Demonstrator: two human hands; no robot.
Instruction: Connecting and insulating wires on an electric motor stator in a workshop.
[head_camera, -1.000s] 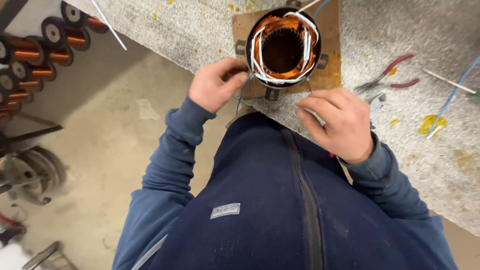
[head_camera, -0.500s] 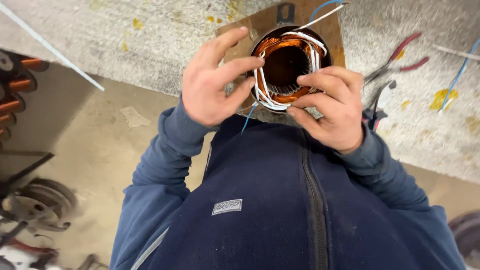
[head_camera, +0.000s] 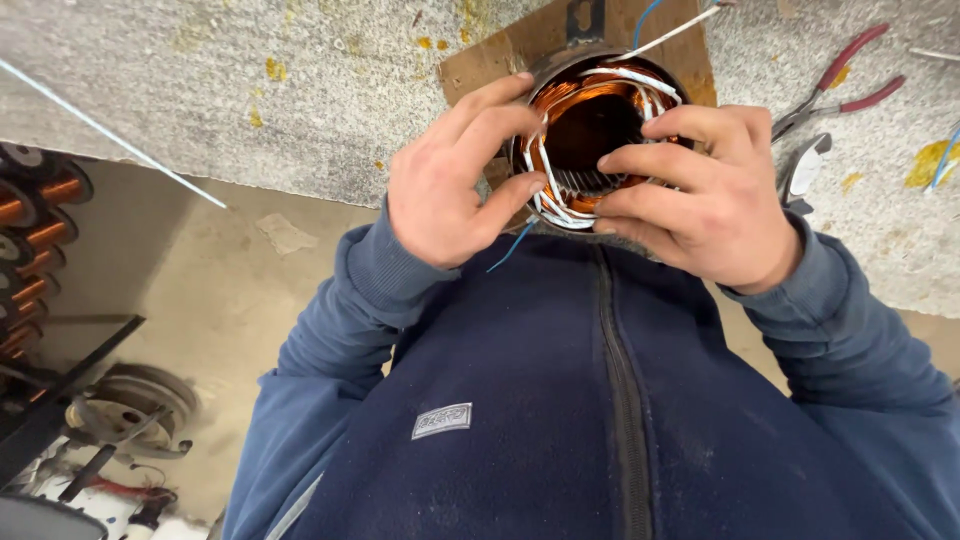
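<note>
Gripping a motor stator (head_camera: 592, 140) from both sides, at the near edge of a brown board (head_camera: 480, 62) on a grey speckled bench (head_camera: 250, 90). Left hand (head_camera: 450, 180) curled round the left rim, fingers half closed, thumb pressed onto the white-sleeved windings at the lower edge. Right hand (head_camera: 700, 195) wrapped on the right rim, fingers bent and laid across the coil ends, fingertips reaching into the bore. Both holds firm but not clenched shut.

Judged heavy for its size: steel shell and laminations packed with copper wire. Rigid in the body, delicate at the ends, where the enamelled copper and thin white sleeving would likely scratch, kink or tear under hard pressure. Best taken by the outer metal shell, palms on the sides, never lifted by the loose leads. Probably not slippery, though sharp at the slot edges.

Trailing out: a blue lead (head_camera: 512, 245) hanging down toward the dark blue fleece (head_camera: 600, 400), and a white lead (head_camera: 670, 35) running off the far side, both apt to snag. Lying close on the right, red-handled pliers (head_camera: 840, 85), with a second pale-tipped tool (head_camera: 805, 170) just beside the right knuckles. Down on the floor at the left, spools of copper wire (head_camera: 35, 235) and a metal wheel (head_camera: 130, 405), well apart from the work.
</note>
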